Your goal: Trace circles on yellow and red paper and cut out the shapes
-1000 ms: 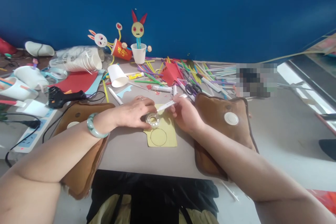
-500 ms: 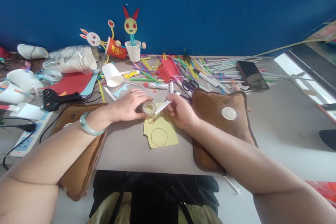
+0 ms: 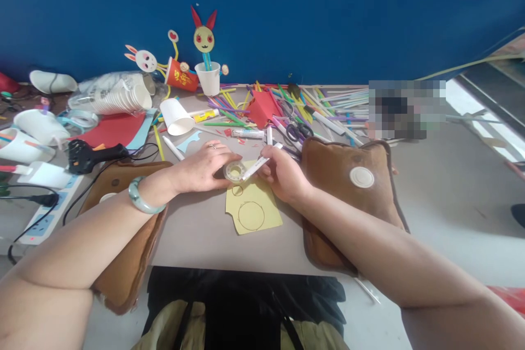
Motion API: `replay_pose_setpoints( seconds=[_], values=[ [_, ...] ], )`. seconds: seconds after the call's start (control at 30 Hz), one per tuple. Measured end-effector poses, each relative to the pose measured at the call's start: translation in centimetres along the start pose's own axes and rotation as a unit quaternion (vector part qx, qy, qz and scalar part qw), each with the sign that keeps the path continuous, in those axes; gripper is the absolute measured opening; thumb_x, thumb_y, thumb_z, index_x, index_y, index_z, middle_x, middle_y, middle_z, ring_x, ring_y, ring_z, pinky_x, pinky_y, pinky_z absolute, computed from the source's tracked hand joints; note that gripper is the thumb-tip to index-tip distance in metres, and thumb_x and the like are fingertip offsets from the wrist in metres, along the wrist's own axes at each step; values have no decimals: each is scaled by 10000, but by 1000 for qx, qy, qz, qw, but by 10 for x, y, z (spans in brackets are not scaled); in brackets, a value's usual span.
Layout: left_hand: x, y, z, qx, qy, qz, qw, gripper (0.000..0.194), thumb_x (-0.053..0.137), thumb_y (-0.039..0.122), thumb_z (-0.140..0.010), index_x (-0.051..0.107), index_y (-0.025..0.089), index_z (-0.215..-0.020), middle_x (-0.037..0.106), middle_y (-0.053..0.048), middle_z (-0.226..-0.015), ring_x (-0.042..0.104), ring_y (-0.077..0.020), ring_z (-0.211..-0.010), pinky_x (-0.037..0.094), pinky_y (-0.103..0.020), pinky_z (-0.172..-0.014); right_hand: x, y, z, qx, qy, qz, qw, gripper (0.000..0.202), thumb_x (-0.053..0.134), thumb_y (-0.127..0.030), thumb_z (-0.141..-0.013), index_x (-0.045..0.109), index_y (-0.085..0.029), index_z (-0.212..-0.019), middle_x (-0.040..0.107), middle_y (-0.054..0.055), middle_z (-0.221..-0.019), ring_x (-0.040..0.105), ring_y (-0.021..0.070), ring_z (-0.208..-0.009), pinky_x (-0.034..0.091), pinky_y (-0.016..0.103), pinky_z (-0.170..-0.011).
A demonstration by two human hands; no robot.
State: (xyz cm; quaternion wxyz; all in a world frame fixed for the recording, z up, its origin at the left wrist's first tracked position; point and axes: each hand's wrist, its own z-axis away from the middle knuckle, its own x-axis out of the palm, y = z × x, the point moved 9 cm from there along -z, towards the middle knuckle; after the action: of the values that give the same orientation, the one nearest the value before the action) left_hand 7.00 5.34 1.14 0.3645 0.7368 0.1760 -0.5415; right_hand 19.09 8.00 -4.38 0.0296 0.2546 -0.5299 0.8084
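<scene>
My left hand is closed on a small clear tape roll, with the thumb and fingers at its left side. The roll sits over the upper part of a yellow sheet of paper. In my right hand is a white marker, its tip pointing down and left at the roll's edge. Drawn on the paper are a small circle just below the roll and a larger circle lower down. Part of the sheet's top is hidden by the roll and marker.
Brown cushioned pads lie under both forearms. A black glue gun with its cord is at left, near a power strip. Behind are paper cups, scissors, a red paper piece, several straws and rabbit-faced cup figures.
The view has shifted slightly. Both hands keep their holds on the tape roll and marker, with the marker tip still close to the roll.
</scene>
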Motion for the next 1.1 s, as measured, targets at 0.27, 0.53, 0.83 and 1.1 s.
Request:
replay_pose_setpoints(
  seconds=[0.27,0.53,0.83,1.1],
  values=[
    [3,2,-1,2,-26,14,1000,444,652,486,-890,634,168,-1199,714,-104,-1092,637,-263,-1080,380,-418,-1031,1,-1,1,2,5,-2,1000,217,546,-250,-760,485,-220,-554,382,-70,-404,307,80,-380,440,243,-534],
    [5,2,-1,-9,-46,19,999,445,627,487,-907,610,180,-1229,705,-103,-1100,628,-266,-1083,371,-424,-1027,0,0,0,-4,5,7,1000,242,578,-272,-766,472,-223,-554,379,-72,-413,314,82,-395,449,246,-543],
    [5,3,-2,-14,-51,27,998,421,652,472,-891,625,171,-1183,701,-93,-1065,625,-261,-1062,368,-419,-1025,-1,1,0,-1,13,-4,1000,239,558,-255,-802,473,-222,-581,419,-67,-425,315,78,-385,470,258,-548],
    [8,1,0,-12,-71,31,997,414,619,491,-910,628,199,-1204,677,-93,-1113,605,-266,-1091,354,-431,-1042,-4,-20,6,-111,33,69,991,151,570,-250,-818,481,-236,-696,438,-79,-480,354,90,-433,397,244,-518]
  ],
)
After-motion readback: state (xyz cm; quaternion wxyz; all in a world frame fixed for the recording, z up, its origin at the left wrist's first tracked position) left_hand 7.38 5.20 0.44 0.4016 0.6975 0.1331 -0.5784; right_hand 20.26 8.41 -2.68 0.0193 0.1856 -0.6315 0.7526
